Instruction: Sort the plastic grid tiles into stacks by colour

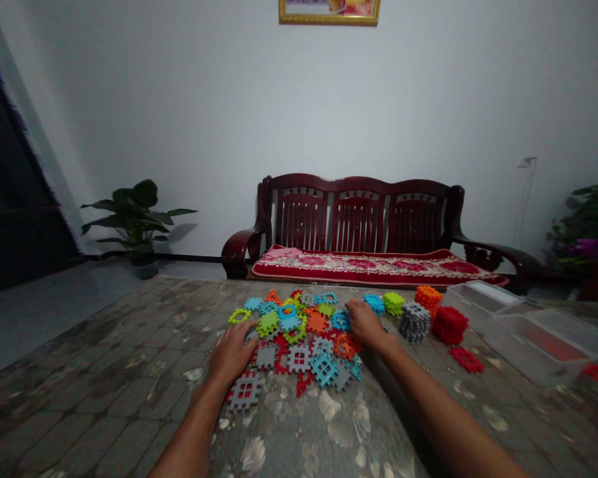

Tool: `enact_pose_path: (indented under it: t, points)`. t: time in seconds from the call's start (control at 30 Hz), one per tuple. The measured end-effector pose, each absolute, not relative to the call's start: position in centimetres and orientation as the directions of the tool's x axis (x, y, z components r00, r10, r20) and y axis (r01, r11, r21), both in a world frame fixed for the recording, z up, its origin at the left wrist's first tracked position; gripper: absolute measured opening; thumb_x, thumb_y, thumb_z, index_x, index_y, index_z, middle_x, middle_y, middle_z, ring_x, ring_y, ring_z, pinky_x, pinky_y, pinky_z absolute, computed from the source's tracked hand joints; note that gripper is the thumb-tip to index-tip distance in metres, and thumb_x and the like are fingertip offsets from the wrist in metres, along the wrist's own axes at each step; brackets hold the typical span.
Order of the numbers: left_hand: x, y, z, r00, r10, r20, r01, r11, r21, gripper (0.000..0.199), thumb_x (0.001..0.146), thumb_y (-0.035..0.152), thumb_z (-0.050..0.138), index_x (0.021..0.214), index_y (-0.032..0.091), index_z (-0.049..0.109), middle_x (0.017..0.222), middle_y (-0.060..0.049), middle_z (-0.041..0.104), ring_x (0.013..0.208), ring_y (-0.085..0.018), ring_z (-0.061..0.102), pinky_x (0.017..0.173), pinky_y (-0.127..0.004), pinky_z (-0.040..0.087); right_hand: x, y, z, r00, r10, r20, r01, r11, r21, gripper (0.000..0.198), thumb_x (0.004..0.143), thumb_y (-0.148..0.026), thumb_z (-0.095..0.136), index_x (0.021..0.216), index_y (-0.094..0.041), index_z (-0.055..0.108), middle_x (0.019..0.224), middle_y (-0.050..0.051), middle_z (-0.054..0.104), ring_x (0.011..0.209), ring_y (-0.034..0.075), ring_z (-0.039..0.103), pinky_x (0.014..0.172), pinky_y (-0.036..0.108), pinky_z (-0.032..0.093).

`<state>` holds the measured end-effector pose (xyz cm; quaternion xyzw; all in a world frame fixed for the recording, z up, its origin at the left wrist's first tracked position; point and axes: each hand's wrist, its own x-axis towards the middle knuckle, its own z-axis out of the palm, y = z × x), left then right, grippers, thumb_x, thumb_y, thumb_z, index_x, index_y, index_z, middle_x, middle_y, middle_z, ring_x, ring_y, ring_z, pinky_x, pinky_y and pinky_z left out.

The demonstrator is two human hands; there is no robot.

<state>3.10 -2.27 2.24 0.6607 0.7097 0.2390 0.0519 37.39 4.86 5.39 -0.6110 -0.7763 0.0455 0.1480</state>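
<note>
Grip unclear for left hand (233, 350) and right hand (366, 322) at loose tiles (317, 322); tile stacks (415, 323) and clear box (517, 355) stand rightward.

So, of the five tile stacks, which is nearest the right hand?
The blue stack, just beyond the right hand; the lime stack, grey stack, orange stack and red stack are farther right.

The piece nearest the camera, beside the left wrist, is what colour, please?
The piece is grey, showing best in the head view.

Flat, notched, multicoloured pieces (317, 322) lie loosely jumbled, many overlapping.
</note>
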Motion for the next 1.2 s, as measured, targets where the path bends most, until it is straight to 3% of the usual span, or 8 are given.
enact_pose_path:
  t: [0.2,0.5,0.7,0.83,0.93,1.07,1.2]
  points:
    - [3.1,-2.3,2.6,-0.118,0.966,0.232,0.912,0.013,0.409,0.039,0.09,0.028,0.05,0.126,0.024,0.064,0.139,-0.006,0.063,0.13,-0.023,0.056,0.112,-0.039,0.039,37.4,4.9,4.7,-0.284,0.951,0.123,0.944,0.3,-0.139,0.033,0.099,-0.022,0.038,0.115,-0.009,0.064,0.125,0.02,0.065,0.121,0.026,0.058,0.104,0.034,0.038]
    - [3.3,-2.5,2.9,-0.126,0.967,0.22,0.905,0.021,0.426,0.038,0.09,0.027,0.049,0.124,0.024,0.065,0.138,-0.007,0.064,0.13,-0.024,0.056,0.112,-0.041,0.038,38.3,3.8,5.6,-0.294,0.952,0.09,0.948,0.302,-0.103,0.031,0.094,-0.012,0.039,0.109,-0.012,0.066,0.115,0.018,0.07,0.105,0.025,0.066,0.087,0.03,0.043]
    - [3.3,-2.4,2.6,-0.127,0.962,0.242,0.904,0.013,0.426,0.038,0.089,0.028,0.05,0.124,0.027,0.065,0.137,-0.005,0.064,0.128,-0.023,0.057,0.112,-0.041,0.038,37.1,2.7,6.6,-0.253,0.961,0.11,0.956,0.266,-0.123,0.031,0.088,-0.008,0.043,0.104,-0.012,0.069,0.111,0.017,0.071,0.103,0.025,0.066,0.086,0.03,0.043]
    - [3.2,-2.4,2.7,-0.128,0.964,0.231,0.9,0.014,0.436,0.038,0.09,0.029,0.048,0.124,0.027,0.064,0.138,-0.006,0.064,0.13,-0.024,0.056,0.112,-0.042,0.038,34.4,1.6,7.4,-0.265,0.949,0.171,0.941,0.293,-0.168,0.028,0.093,-0.019,0.046,0.111,-0.018,0.068,0.118,0.012,0.07,0.113,0.023,0.062,0.093,0.03,0.041]
    - [3.2,-2.4,2.8,-0.125,0.964,0.233,0.888,0.004,0.459,0.039,0.091,0.029,0.046,0.125,0.025,0.063,0.139,-0.007,0.063,0.129,-0.024,0.057,0.112,-0.042,0.039,31.2,0.4,7.6,-0.297,0.934,0.199,0.907,0.341,-0.246,0.026,0.094,-0.036,0.051,0.107,-0.023,0.068,0.112,0.007,0.072,0.108,0.022,0.063,0.088,0.029,0.043]
    - [2.9,-2.3,2.6,-0.144,0.956,0.256,0.861,-0.006,0.508,0.041,0.09,0.03,0.046,0.128,0.023,0.062,0.141,-0.008,0.062,0.131,-0.023,0.056,0.113,-0.041,0.04,27.1,-0.8,7.6,-0.297,0.933,0.202,0.889,0.347,-0.298,0.041,0.082,-0.054,0.063,0.108,-0.021,0.067,0.109,0.011,0.073,0.105,0.028,0.064,0.086,0.034,0.044]
    - [2.7,-2.1,2.4,-0.167,0.954,0.25,0.831,-0.001,0.557,0.044,0.092,0.032,0.042,0.131,0.023,0.059,0.143,-0.006,0.06,0.132,-0.022,0.055,0.113,-0.038,0.039,25.4,-1.1,7.5,-0.292,0.943,0.162,0.904,0.327,-0.275,0.049,0.082,-0.049,0.063,0.121,-0.018,0.063,0.115,0.016,0.071,0.111,0.031,0.062,0.092,0.038,0.044]
